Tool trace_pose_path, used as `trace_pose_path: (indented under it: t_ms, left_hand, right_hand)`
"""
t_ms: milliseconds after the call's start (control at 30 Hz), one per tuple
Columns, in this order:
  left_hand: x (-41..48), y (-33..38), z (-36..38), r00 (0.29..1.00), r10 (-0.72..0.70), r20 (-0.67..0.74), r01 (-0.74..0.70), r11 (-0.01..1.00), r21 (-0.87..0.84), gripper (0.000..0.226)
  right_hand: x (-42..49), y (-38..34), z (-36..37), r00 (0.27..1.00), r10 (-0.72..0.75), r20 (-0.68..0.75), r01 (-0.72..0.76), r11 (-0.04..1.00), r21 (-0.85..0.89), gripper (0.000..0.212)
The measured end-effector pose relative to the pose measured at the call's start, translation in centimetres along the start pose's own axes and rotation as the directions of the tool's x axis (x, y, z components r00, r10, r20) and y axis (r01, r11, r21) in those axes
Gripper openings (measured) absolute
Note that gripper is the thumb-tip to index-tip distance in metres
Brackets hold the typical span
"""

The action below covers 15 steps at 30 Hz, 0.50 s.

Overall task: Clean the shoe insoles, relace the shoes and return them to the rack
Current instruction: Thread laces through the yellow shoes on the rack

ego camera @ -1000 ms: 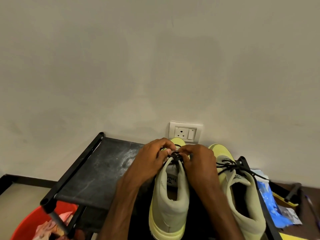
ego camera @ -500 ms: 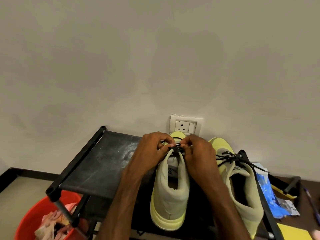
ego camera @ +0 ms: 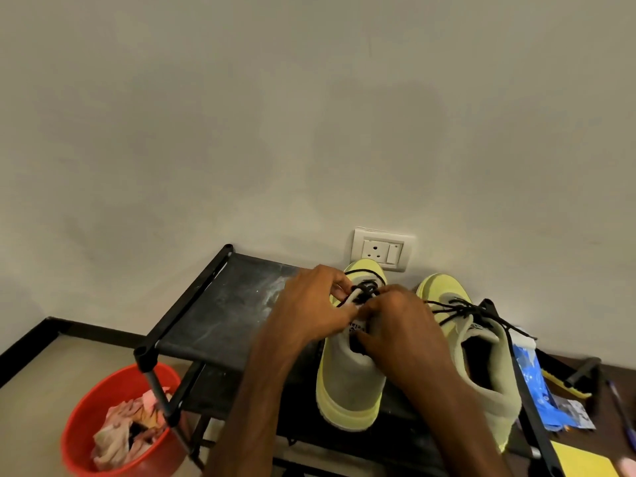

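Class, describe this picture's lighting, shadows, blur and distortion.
Head view: dim, warm lighting; a soft shadow on the grey wall above the white wall socket; wide-angle bending at the edges; left hand and right hand, pinching the black shoelace, look slightly blurred.

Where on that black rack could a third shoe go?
The top shelf is bare on its dusty left part, between the left rail and the left hand. The right part is crowded: left shoe and right shoe side by side, with the right hand also pinching the laces.
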State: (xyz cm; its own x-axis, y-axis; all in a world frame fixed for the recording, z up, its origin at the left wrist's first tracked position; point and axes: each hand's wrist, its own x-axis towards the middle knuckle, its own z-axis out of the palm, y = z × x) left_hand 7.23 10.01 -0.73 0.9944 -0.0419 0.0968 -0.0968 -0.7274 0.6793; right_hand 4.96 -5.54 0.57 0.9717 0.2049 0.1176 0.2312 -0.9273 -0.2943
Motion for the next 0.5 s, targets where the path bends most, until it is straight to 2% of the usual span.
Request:
trace_pose_path:
  t_ms: [133,267,333,400,500]
  left_hand:
    - [-0.9,-1.3,-0.7,0.998,-0.023,-0.06,0.014,0.988,-0.156,0.023]
    - [-1.0,-2.4,-1.0,0.993,-0.046,-0.11,0.016,0.965,-0.262,0.017]
    - [-1.0,-2.5,-0.8,0.991,-0.041,-0.13,0.002,0.959,-0.285,0.019]
    - [-1.1,-2.2,-0.7,0.992,-0.025,-0.124,-0.012,0.956,-0.292,0.021]
    - [-1.3,-1.9,-0.8,0.995,-0.008,-0.104,-0.023,0.957,-0.288,0.025]
  right_hand:
    - [0.3,1.5,-0.1,0.99,0.139,0.034,-0.142,0.984,0.109,0.027]
    - [0.3,1.9,-0.1,0.985,0.17,0.019,-0.171,0.969,0.18,0.034]
    - [0.4,1.7,0.1,0.988,0.151,0.027,-0.153,0.984,0.095,0.03]
    - [0.7,1.3,0.0,0.994,0.104,0.027,-0.102,0.993,-0.064,0.024]
    - [1.3,0.6,0.6,0.994,0.075,0.077,-0.056,0.973,-0.224,0.044]
